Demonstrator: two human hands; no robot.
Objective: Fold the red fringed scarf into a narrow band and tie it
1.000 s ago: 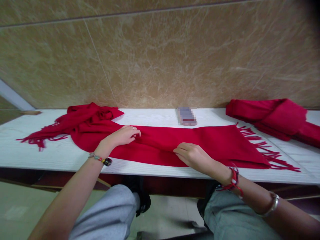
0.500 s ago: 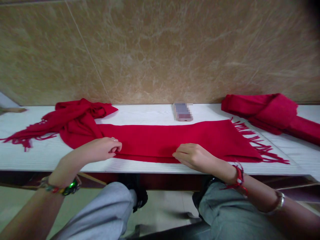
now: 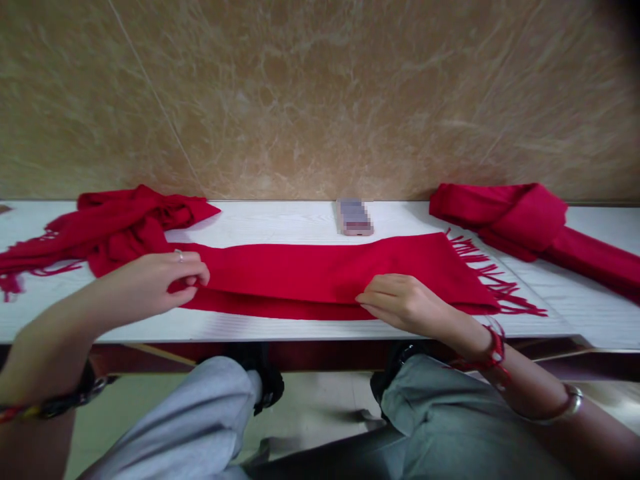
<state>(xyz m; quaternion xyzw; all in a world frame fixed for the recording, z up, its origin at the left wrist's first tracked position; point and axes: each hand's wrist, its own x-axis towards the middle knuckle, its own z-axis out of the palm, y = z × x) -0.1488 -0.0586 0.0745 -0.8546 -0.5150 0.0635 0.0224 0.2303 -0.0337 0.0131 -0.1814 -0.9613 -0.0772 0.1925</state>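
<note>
A red scarf [image 3: 290, 273] lies lengthwise before me, doubled over, its fringe fanned out at the right end. At its left, the fabric runs into a crumpled heap with more fringe. My left hand [image 3: 167, 277] pinches the upper layer's near edge beside that heap, a ring on one finger. Farther right, my right hand [image 3: 400, 300] has its fingers closed on the same near edge. Between my hands the upper layer is drawn back a little, so a strip of the lower layer shows along the front.
The white table [image 3: 270, 220] is narrow and backs onto a brown marbled wall [image 3: 300, 93]. A phone [image 3: 355, 218] lies near the wall. Another red cloth [image 3: 505, 217], folded over itself, rests at the back right. My knees are below the table's front edge.
My left hand has slid left along the near edge and raised it slightly. My right hand still grips the edge. The strip of lower layer showing in front is wider.
</note>
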